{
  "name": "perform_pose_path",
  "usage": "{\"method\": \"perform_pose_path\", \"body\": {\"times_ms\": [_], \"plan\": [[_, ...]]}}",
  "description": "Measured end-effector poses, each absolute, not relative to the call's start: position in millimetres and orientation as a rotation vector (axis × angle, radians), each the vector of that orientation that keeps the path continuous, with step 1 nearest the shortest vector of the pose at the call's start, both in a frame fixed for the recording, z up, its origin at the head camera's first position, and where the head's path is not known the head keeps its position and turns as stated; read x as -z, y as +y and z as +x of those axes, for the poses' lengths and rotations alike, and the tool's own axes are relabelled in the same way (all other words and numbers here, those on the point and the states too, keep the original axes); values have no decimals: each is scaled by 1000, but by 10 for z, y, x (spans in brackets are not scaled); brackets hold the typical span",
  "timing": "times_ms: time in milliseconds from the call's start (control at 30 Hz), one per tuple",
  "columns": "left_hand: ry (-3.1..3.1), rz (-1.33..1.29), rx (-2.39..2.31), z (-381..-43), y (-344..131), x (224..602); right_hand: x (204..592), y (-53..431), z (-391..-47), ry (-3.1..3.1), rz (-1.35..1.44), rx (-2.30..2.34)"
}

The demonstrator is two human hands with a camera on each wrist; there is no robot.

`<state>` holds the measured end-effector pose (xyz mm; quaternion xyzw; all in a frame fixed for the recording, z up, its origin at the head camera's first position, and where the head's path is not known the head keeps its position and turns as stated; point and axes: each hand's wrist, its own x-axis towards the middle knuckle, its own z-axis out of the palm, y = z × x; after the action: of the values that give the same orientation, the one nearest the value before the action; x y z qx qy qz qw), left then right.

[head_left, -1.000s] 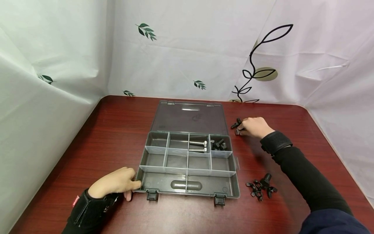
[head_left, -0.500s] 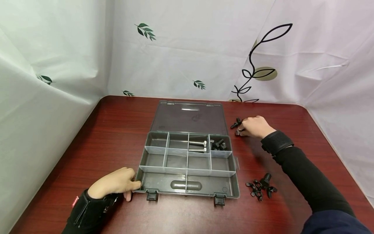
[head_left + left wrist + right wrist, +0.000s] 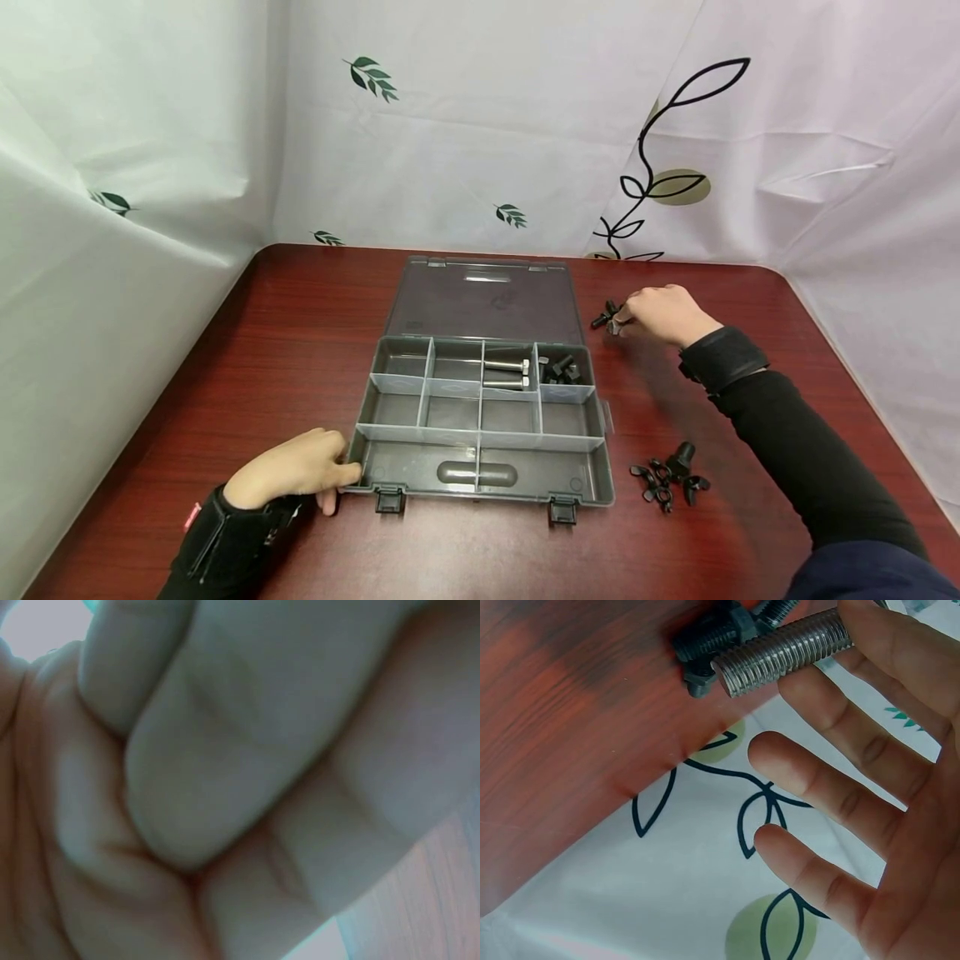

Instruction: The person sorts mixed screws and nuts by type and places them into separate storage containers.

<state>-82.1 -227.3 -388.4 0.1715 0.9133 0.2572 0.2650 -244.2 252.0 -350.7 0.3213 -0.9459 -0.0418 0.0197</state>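
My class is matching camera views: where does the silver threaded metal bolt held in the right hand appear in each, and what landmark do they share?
Head: the silver threaded metal bolt is right of centre, near mid-height, in the right hand.
Left wrist: not in it.
Right wrist: the bolt is at the top, right of centre.
Shared landmark: the brown wood-grained table.

Tabletop [image 3: 300,333] glossy, wood-grained; divided box [image 3: 555,477] smooth, translucent plastic, the 2 bolts [image 3: 506,366] inside shiny metal. Threaded bolt [image 3: 784,654] at the right fingers [image 3: 851,726]: metal, rough-ridged. Backdrop [image 3: 450,150] looks like smooth cloth, faint sheen.
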Motion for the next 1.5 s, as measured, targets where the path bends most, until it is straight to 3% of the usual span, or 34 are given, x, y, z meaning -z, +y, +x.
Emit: {"method": "perform_pose_path", "body": {"times_ms": [1500], "plan": [[2456, 467, -709, -824, -2269, 3879, 3222, 2330, -2405, -2899, 1104, 186]]}}
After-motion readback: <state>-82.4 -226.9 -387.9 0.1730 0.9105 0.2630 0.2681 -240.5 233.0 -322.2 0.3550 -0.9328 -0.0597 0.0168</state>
